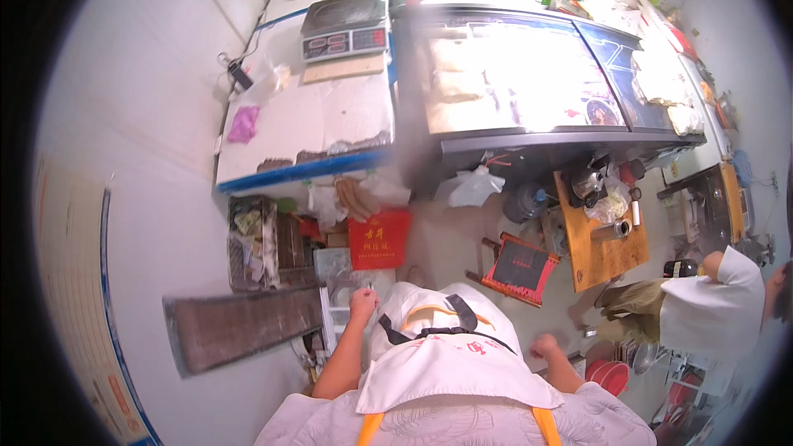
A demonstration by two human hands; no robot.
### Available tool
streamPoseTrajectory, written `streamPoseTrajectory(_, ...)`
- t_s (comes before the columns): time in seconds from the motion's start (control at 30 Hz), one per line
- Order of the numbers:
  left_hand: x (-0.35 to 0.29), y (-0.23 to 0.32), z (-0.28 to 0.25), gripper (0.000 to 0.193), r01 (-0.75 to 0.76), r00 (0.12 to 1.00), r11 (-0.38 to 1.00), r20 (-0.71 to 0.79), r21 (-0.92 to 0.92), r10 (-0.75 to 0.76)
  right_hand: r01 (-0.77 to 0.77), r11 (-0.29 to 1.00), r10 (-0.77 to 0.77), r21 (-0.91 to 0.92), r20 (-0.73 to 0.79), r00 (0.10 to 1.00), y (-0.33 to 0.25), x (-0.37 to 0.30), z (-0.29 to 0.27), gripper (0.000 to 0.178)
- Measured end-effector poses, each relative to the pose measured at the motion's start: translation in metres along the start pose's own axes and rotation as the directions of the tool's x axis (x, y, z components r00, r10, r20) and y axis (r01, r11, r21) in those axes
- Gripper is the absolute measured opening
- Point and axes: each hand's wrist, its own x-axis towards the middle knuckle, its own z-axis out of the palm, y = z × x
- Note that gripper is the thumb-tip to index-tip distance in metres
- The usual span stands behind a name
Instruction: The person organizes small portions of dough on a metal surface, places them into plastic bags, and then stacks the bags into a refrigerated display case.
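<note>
My left hand (363, 304) is closed at my left side, near a white shelf unit (335, 314). Something small and pale shows at its fingertips, too small to name. At my right side hangs my right hand (544, 345), its fingers curled in with no object showing. I wear a white apron (450, 372) with yellow straps and a black buckled belt (438, 332). Ahead of my left hand stands a red box (382, 241). A red-and-black folding stool (522, 269) is ahead of my right hand, out of reach of its fingers.
Left ahead, a white counter (330, 116) with a blue edge bears a digital scale (345, 29). A glass-topped display case (529, 78) spans the front. To the right are a wooden table (599, 244) with a kettle (585, 183), and another person (710, 310) in white.
</note>
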Motion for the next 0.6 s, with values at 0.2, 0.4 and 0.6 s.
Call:
streamPoseTrajectory(0.2,0.06,0.183,0.027,0.017,-0.283,0.95,0.957,0.154,0.061,0.271,0.339,0.557,0.055,0.758,-0.441,0.896,-0.18,0.048,-0.146,0.012)
streamPoseTrajectory(0.4,0.08,0.322,0.072,0.014,-0.385,0.906,0.923,0.183,-0.02,0.382,0.652,0.504,-0.169,0.567,-0.676,0.718,-0.37,0.082,-0.324,0.01)
streamPoseTrajectory(0.6,0.108,0.423,0.121,0.013,-0.336,0.932,0.939,0.119,-0.065,0.342,0.841,0.534,-0.579,-0.085,-0.761,0.291,-0.519,0.147,-0.49,0.031)
